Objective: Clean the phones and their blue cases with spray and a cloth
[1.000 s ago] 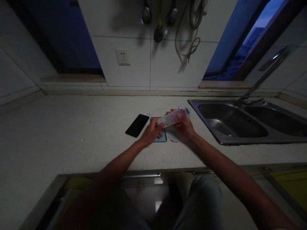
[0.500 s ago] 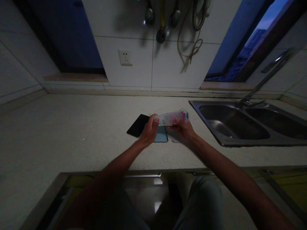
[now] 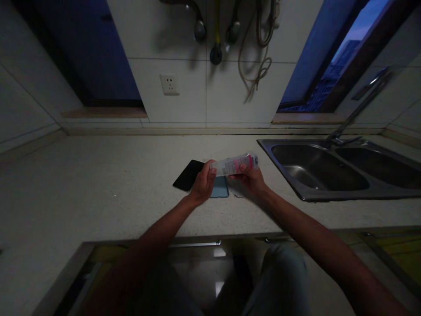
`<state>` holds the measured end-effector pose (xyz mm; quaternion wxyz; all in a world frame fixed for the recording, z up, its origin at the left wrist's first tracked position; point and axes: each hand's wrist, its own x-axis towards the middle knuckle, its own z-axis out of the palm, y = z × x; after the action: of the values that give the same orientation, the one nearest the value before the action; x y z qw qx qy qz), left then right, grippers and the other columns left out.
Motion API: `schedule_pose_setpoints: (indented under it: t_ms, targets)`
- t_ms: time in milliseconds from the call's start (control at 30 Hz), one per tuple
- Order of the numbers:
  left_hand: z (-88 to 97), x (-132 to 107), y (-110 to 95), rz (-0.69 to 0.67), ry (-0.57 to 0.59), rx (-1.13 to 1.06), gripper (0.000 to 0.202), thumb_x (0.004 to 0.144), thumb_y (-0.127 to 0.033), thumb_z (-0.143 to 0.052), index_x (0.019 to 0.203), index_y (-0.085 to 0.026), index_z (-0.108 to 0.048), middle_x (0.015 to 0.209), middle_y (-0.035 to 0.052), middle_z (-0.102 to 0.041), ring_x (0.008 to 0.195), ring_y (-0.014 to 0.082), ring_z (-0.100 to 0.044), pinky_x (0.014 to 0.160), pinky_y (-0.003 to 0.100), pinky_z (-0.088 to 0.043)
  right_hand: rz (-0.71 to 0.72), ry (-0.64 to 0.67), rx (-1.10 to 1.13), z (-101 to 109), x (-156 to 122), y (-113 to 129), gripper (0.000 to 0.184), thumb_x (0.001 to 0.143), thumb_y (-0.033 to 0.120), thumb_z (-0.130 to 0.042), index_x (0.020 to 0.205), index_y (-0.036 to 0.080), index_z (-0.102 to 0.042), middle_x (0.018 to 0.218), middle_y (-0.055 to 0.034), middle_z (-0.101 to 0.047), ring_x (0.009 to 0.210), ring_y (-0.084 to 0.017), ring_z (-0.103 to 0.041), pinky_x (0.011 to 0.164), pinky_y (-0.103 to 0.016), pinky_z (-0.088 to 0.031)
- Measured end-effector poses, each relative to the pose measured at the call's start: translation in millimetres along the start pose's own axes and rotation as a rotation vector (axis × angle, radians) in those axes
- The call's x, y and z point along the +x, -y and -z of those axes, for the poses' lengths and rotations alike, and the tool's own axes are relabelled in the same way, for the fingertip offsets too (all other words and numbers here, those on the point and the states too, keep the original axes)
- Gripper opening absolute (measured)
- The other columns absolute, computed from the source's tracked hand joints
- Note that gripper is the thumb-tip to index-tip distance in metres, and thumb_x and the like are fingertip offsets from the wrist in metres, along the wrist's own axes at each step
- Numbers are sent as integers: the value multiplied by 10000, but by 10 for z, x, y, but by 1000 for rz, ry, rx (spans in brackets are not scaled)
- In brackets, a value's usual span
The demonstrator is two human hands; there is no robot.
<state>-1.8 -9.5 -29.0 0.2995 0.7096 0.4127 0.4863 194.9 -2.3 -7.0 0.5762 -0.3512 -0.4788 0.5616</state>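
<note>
The person holds a clear packet (image 3: pixel 232 166) with pink and small print on it, up over the counter (image 3: pixel 138 197), a bit left of the sink (image 3: pixel 348 195). A second ago the packet sloped up more to the right, and the left hand (image 3: pixel 204 182) was lower on it, over the blue flat thing (image 3: pixel 219 188). Now the left hand has gone up to the packet's left end. Its thumb presses on top, and its other fingers look tucked behind, so it is pinched tight there. The right hand (image 3: pixel 251 179) had fingers poking out past the far side; now they are curled under, with the thumb on top by the pink part. Since half a second ago, hardly anything has moved. To me, this means the packet is held more firmly and flatter, with both hands busy on it. I cannot tell if it is open. The left hand now hides the right side of the black phone (image 3: pixel 187 176), and I cannot tell if they touch. The phone and blue thing are lying on the counter.
</note>
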Motion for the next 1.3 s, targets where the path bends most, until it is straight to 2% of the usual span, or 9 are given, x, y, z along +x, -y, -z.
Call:
schedule_pose_setpoints:
  t_ms: [300, 567, 633, 733, 833, 933, 1033, 1167, 1300]
  targets:
    - [23, 17, 17, -24, -8, 103, 665, 990, -677, -232, 1277, -153, -525, 878, 70, -648, 746, 190, -590, 718, 323, -469, -50, -24, 50, 8, 2, -42, 550, 552, 580, -890, 918, 233, -672, 931, -39, -752, 868, -260, -719, 714, -404, -659]
    - [2, 31, 50, -54, -46, 135, 641, 999, -662, -245, 1246, -156, -552, 821, 59, -650, 701, 184, -596, 681, 312, -453, -78, -20, 197, 28, 31, -117, 484, 560, 484, -931, 897, 234, -690, 875, -24, -768, 797, -230, -730, 631, -311, -656]
    - [-6, 43, 61, -64, -86, 107, 637, 997, -666, -246, 1204, -161, -573, 839, 70, -667, 719, 190, -613, 686, 316, -460, -85, -26, 248, 38, 60, -133, 456, 578, 459, -930, 892, 231, -691, 854, -21, -765, 780, -223, -728, 612, -299, -654]
    - [-32, 55, 49, -113, -163, 60, 643, 997, -669, -214, 1101, -171, -607, 905, 98, -693, 787, 199, -644, 727, 323, -473, -56, -77, 378, 54, 116, -114, 426, 625, 480, -898, 899, 238, -679, 846, -7, -756, 769, -208, -722, 608, -303, -656]
    - [-70, 62, -2, -129, -134, 67, 593, 1004, -652, -250, 1046, -190, -619, 898, 86, -696, 790, 188, -646, 741, 316, -469, 14, -117, 446, 78, 142, -62, 407, 655, 509, -866, 897, 252, -664, 824, 9, -739, 750, -191, -711, 583, -286, -646]
    - [-86, 72, -53, -109, -96, 55, 576, 1005, -649, -259, 1003, -198, -616, 853, 66, -673, 762, 177, -622, 741, 313, -459, 50, -113, 361, 107, 127, -26, 411, 646, 503, -869, 878, 242, -653, 776, 9, -718, 692, -187, -693, 526, -273, -623]
    - [-61, 89, -69, -108, -105, 53, 592, 998, -661, -262, 1015, -193, -624, 885, 79, -664, 815, 192, -613, 781, 326, -455, 65, -93, 254, 127, 113, -17, 431, 620, 479, -889, 877, 224, -655, 763, 5, -704, 652, -183, -675, 505, -285, -616]
    - [-9, 123, -37, -128, -212, 70, 592, 998, -651, -271, 1072, -194, -641, 975, 106, -656, 916, 223, -617, 849, 353, -453, 81, -63, 190, 142, 132, 3, 460, 576, 469, -918, 858, 211, -662, 749, -3, -691, 622, -178, -663, 545, -321, -637]
    - [25, 160, 4, -165, -284, 169, 488, 1040, -519, -270, 1041, -192, -633, 1003, 112, -640, 937, 222, -609, 865, 371, -455, 110, -35, 100, 171, 161, 56, 458, 566, 508, -914, 804, 213, -658, 723, -1, -685, 622, -186, -669, 576, -353, -642]
